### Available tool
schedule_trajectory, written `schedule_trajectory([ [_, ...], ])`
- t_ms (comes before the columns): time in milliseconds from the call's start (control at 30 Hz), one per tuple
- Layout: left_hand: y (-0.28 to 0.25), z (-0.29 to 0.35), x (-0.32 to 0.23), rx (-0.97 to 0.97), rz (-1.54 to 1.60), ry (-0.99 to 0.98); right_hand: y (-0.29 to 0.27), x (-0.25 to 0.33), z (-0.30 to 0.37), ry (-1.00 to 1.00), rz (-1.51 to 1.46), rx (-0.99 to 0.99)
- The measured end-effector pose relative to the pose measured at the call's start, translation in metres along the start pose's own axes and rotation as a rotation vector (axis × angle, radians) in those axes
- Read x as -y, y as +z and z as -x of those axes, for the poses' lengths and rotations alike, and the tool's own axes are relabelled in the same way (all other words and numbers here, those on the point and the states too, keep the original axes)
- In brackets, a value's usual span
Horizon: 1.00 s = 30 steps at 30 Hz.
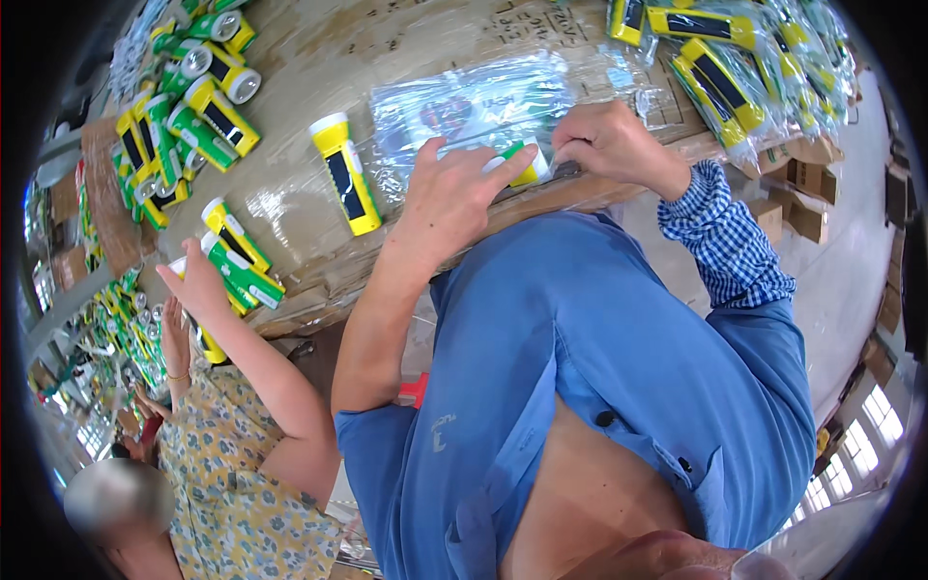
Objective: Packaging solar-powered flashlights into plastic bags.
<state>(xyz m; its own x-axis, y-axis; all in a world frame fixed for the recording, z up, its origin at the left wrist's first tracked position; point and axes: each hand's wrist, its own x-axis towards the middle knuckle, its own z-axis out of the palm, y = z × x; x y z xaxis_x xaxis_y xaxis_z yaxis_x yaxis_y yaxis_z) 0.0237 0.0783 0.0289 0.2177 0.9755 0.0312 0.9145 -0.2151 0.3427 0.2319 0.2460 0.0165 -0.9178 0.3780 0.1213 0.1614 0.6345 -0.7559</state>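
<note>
A yellow and green flashlight (527, 170) lies between my hands at the table's front edge. My left hand (452, 193) is closed on it, the index finger stretched along its top. Beside the flashlight's right end, my right hand (611, 143) is curled with thumb and fingers pinched; what they grip is too small to tell. Just beyond my hands lies a stack of clear plastic bags (474, 101). Left of my left hand, a loose yellow flashlight (346, 176) with a black panel rests on the table.
Unbagged flashlights (208, 116) are heaped at the far left; bagged flashlights (720, 82) are piled at the far right. A co-worker's hand (200, 280) is beside more flashlights (240, 261) on the left. Cardboard boxes (807, 188) stand beyond the table's right end.
</note>
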Motion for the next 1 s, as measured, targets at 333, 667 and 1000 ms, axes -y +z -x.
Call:
schedule_trajectory([
  [333,0.028,-0.013,-0.006,-0.189,-0.101,-0.003,-0.085,-0.033,0.033,0.638,0.380,-0.370],
  [667,-0.002,0.009,-0.019,-0.123,-0.067,-0.160,-0.044,-0.022,0.014,0.478,0.167,-0.401],
  [1000,0.007,0.044,0.019,-0.463,0.153,-0.475,0.034,0.015,-0.078,-0.200,0.500,0.405],
])
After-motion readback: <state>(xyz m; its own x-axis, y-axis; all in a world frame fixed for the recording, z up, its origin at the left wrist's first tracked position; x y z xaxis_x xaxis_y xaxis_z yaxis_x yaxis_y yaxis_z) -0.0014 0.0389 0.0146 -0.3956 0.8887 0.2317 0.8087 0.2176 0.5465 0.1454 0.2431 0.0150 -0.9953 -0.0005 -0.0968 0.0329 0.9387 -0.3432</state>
